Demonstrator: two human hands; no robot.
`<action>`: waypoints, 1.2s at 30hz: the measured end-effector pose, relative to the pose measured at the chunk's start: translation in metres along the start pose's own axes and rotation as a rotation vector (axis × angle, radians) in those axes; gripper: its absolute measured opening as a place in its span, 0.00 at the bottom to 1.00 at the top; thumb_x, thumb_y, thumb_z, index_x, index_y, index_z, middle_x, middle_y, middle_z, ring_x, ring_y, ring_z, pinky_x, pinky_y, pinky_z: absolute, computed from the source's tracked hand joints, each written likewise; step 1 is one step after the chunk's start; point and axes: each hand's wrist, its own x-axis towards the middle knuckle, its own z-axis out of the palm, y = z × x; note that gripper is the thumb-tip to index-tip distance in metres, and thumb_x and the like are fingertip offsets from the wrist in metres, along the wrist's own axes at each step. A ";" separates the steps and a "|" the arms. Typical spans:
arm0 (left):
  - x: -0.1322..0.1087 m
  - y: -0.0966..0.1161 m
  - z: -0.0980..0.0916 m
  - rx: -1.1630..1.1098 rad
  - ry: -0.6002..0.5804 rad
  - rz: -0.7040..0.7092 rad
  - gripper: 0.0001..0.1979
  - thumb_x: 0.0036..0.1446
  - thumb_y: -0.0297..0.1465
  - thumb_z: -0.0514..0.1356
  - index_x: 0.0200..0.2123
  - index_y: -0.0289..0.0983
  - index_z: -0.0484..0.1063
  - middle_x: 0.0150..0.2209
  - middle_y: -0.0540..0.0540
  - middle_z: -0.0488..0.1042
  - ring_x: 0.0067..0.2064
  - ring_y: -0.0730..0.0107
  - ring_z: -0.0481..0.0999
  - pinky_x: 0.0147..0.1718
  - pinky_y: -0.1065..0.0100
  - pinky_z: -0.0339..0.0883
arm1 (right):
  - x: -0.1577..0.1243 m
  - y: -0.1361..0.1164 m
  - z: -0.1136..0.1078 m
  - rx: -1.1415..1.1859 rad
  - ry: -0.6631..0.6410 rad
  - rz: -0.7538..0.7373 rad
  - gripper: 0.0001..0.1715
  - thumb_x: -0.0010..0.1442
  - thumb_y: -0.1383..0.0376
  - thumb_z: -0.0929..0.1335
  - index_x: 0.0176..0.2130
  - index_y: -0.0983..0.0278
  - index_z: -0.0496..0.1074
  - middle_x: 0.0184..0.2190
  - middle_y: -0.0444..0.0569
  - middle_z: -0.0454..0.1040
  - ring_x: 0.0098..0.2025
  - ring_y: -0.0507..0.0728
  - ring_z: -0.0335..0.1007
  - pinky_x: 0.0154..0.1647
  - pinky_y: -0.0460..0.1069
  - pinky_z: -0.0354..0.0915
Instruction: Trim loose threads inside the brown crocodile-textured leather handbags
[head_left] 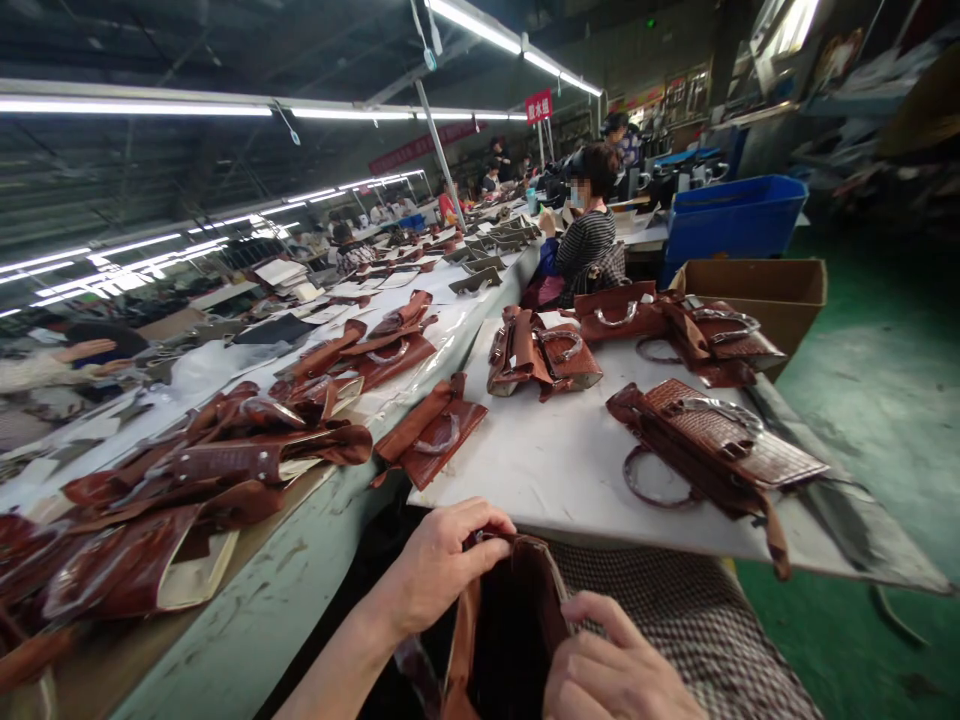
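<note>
A brown leather bag (464, 640) is held open over the lap at the bottom centre, its dark inside facing up. My left hand (442, 560) pinches the bag's far rim between thumb and fingers. On the bag's right edge, my right hand (611, 665) is closed with the index finger bent against the rim; its lower part runs out of the frame. A checked cloth (675, 620) lies under and beside the bag.
Brown bags (431, 430) with wrapped handles lie on the white table (525, 480) ahead. More are heaped on the long left table (322, 560). A seated person (589, 235), a blue bin (735, 220) and a cardboard box (787, 290) are beyond.
</note>
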 end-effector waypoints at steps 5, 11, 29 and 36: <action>-0.009 0.023 -0.012 0.230 0.070 -0.031 0.07 0.59 0.27 0.56 0.30 0.39 0.72 0.31 0.54 0.73 0.35 0.73 0.70 0.36 0.72 0.57 | 0.021 0.009 -0.040 0.075 -0.167 0.158 0.24 0.69 0.66 0.58 0.21 0.65 0.64 0.17 0.38 0.66 0.21 0.46 0.63 0.61 0.54 0.53; -0.012 0.027 -0.011 0.364 0.075 -0.188 0.06 0.55 0.27 0.55 0.26 0.40 0.68 0.24 0.57 0.70 0.28 0.74 0.67 0.29 0.71 0.52 | 0.050 0.019 -0.055 0.086 -0.587 0.613 0.21 0.51 0.60 0.76 0.20 0.65 0.65 0.19 0.38 0.67 0.25 0.51 0.66 0.57 0.58 0.59; 0.001 0.010 -0.020 0.231 -0.025 -0.069 0.08 0.50 0.24 0.62 0.33 0.40 0.67 0.34 0.55 0.70 0.37 0.71 0.69 0.36 0.71 0.58 | 0.021 0.016 0.001 0.368 -0.163 0.987 0.24 0.53 0.65 0.64 0.50 0.61 0.72 0.40 0.49 0.79 0.42 0.61 0.75 0.44 0.51 0.69; 0.010 0.012 -0.006 0.561 -0.029 0.060 0.07 0.57 0.22 0.59 0.30 0.39 0.65 0.33 0.54 0.69 0.36 0.70 0.70 0.35 0.69 0.57 | 0.011 0.015 0.006 0.302 -0.211 0.940 0.25 0.55 0.67 0.63 0.53 0.62 0.69 0.45 0.50 0.77 0.46 0.60 0.75 0.46 0.52 0.68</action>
